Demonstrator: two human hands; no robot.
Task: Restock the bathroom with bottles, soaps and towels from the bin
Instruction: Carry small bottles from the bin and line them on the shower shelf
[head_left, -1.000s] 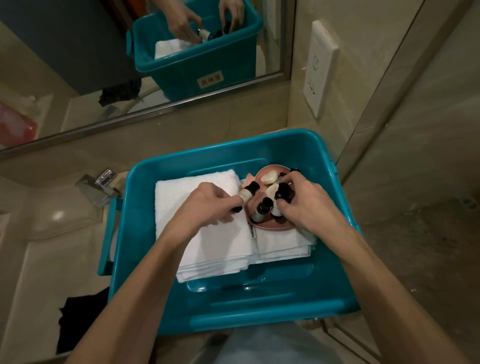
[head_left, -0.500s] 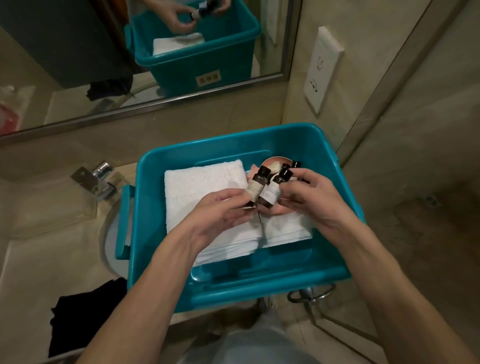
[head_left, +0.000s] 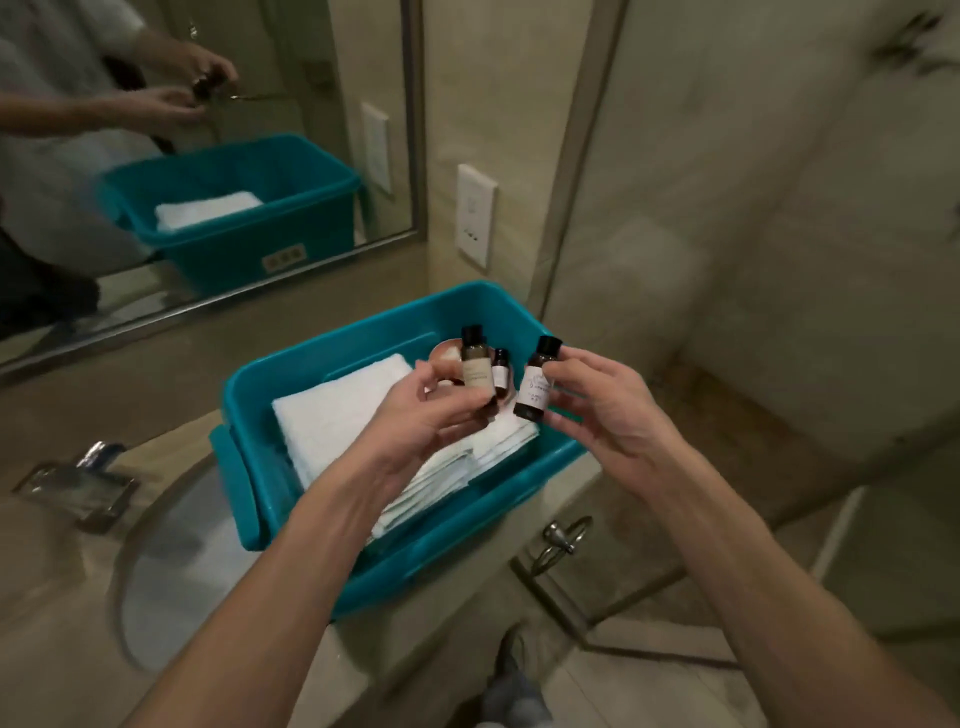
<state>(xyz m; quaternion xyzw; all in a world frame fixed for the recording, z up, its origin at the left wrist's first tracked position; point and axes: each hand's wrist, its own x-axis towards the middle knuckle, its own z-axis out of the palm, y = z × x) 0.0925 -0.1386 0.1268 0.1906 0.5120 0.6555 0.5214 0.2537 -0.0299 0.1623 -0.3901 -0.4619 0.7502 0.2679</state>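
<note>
Head view shows both hands up over the teal bin (head_left: 249, 395), and each hand has one small brown bottle. The left hand (head_left: 410, 421) pinches the left bottle (head_left: 476, 366) low down with thumb and fingertips, cap up. The right hand (head_left: 608, 415) has its thumb and fingers curled round the right bottle (head_left: 536, 387), which leans a little. Both bottles are lifted out of the bin, above the folded white towels (head_left: 337, 421). One more little bottle (head_left: 500, 370) stands on the pink dish (head_left: 444, 349), at about 1 o'clock inside the bin. I cannot see any soap from here.

The step looks like taking these two bottles to their spot in the bathroom. I cannot tell where that spot is.

To do it well, I think each bottle should be held round its middle, not just by the tips — small smooth bottles may slip. Caps should stay up. Set them down one at a time on a flat place, labels facing out.

The sink (head_left: 171, 561) is at 8 o'clock from the bin and the tap (head_left: 78, 483) at 9 o'clock, so stand the bottles back from the sink edge or they could roll in. The bin's corner at 5 o'clock seems to poke over the counter — best not to bump it.
</note>
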